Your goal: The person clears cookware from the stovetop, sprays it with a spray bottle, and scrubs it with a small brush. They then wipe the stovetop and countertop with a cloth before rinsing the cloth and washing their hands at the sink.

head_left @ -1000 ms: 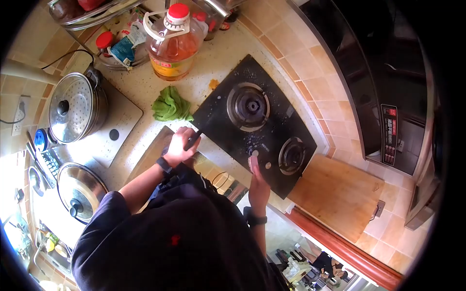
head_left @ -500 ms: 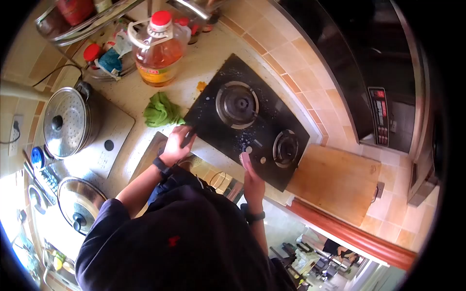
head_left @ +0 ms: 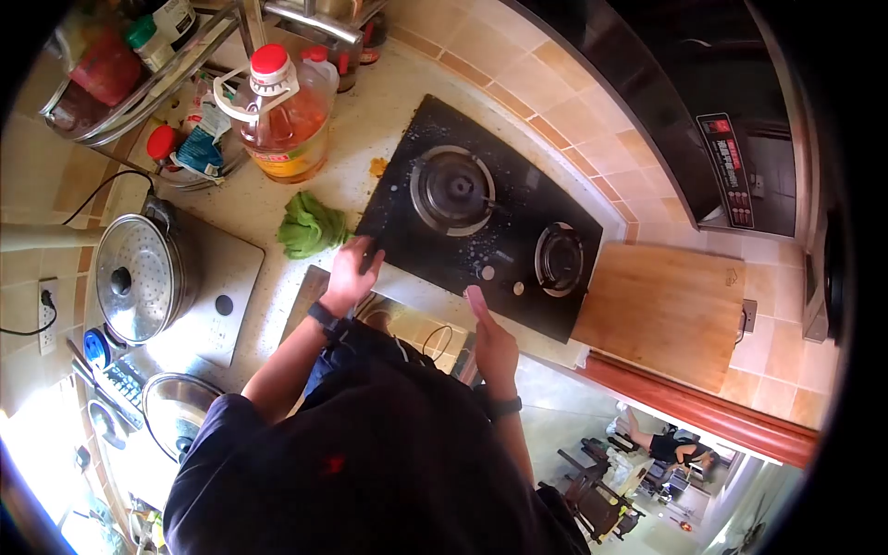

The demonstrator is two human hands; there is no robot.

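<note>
My left hand (head_left: 350, 277) rests at the near left corner of the black gas stove (head_left: 412, 208), thumb and fingers apart, with nothing visible in it. Close beside it on the counter lies a crumpled green cloth (head_left: 311, 225). A small pink brush (head_left: 475, 301) is gripped in my right hand (head_left: 497, 353), just off the stove's front edge near the knobs; its bristles cannot be seen now. Whitish drops and foam dot the stove glass around the large left burner (head_left: 453, 191) and near the knobs. The smaller burner (head_left: 560, 259) sits to the right.
A big oil jug (head_left: 282, 129) stands behind the cloth. On the left are a lidded steamer pot (head_left: 139, 277) and another glass lid (head_left: 180, 412). A wooden board (head_left: 661, 310) lies right of the stove. A person (head_left: 680, 451) is in the room beyond.
My right hand has drawn the pink brush back from the stove glass toward my body. My left hand stays by the stove corner. The whole view has shifted slightly.
</note>
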